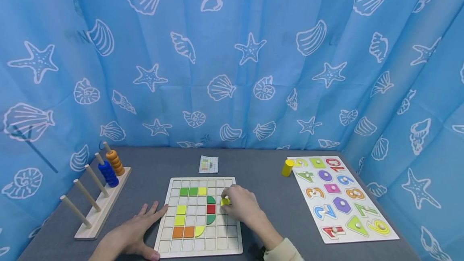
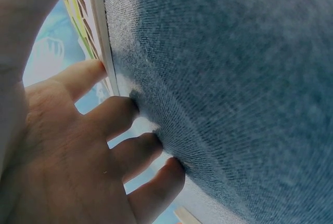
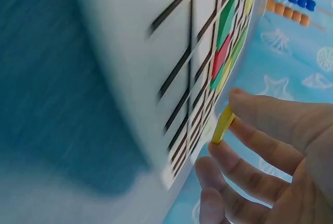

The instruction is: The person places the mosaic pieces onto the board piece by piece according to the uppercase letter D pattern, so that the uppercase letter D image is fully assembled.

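Note:
A pale wooden grid board (image 1: 222,244) lies on the table before me. My right hand (image 1: 242,204) pinches a yellow tile (image 3: 223,123) between thumb and fingers, just over the board's right half. My left hand (image 1: 132,228) rests with spread fingers on the table, touching the board's left edge. Set in the board's cells are two green square tiles (image 1: 189,191) and a yellow square (image 1: 202,191) in one row, two yellow squares (image 1: 180,215) below, two orange squares (image 1: 183,232) beside a rounded yellow tile (image 1: 199,230), and a red square (image 1: 210,209) between two rounded green tiles (image 1: 211,199).
A small printed pattern card (image 1: 208,164) lies behind the board. On the left stands a wooden peg rack (image 1: 105,208) with blue rings (image 1: 108,173) and orange rings (image 1: 115,162). To the right are a yellow cylinder (image 1: 287,168) and a number-and-shape puzzle (image 1: 315,222). A blue curtain (image 1: 232,112) hangs behind.

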{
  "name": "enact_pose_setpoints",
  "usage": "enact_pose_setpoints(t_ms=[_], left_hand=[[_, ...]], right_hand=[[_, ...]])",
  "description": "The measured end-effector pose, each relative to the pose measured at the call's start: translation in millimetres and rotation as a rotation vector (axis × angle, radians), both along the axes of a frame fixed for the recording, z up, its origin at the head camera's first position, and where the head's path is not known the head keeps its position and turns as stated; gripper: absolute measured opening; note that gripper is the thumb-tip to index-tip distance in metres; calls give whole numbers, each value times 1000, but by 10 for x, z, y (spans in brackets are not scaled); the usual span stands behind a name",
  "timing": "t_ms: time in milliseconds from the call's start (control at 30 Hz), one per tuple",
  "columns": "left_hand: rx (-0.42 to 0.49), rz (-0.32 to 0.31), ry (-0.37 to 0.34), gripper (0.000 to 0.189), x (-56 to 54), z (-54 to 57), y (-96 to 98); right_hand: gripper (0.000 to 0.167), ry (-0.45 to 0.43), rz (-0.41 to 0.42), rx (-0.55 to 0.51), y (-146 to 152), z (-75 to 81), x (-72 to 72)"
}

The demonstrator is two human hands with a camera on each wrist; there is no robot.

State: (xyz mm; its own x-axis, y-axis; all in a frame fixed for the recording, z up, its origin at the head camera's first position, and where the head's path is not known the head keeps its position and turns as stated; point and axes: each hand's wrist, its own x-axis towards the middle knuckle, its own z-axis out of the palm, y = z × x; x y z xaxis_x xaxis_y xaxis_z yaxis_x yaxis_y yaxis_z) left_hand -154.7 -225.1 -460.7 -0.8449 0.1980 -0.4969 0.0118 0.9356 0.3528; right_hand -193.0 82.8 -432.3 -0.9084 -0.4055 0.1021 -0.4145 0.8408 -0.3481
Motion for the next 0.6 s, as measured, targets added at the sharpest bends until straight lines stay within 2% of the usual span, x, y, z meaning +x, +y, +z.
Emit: enact_pose_setpoints(t_ms=[300, 467, 600], left_hand=[[6, -5, 1, 128, -7, 2, -5], [-9, 4, -21, 128, -18, 9, 1], [-15, -2, -11, 129, -13, 7, 4]], right_hand=[[22, -7, 73, 33, -393, 42, 2], [22, -8, 93, 50, -587, 10, -1], [21, 11, 103, 56, -712, -20, -7]])
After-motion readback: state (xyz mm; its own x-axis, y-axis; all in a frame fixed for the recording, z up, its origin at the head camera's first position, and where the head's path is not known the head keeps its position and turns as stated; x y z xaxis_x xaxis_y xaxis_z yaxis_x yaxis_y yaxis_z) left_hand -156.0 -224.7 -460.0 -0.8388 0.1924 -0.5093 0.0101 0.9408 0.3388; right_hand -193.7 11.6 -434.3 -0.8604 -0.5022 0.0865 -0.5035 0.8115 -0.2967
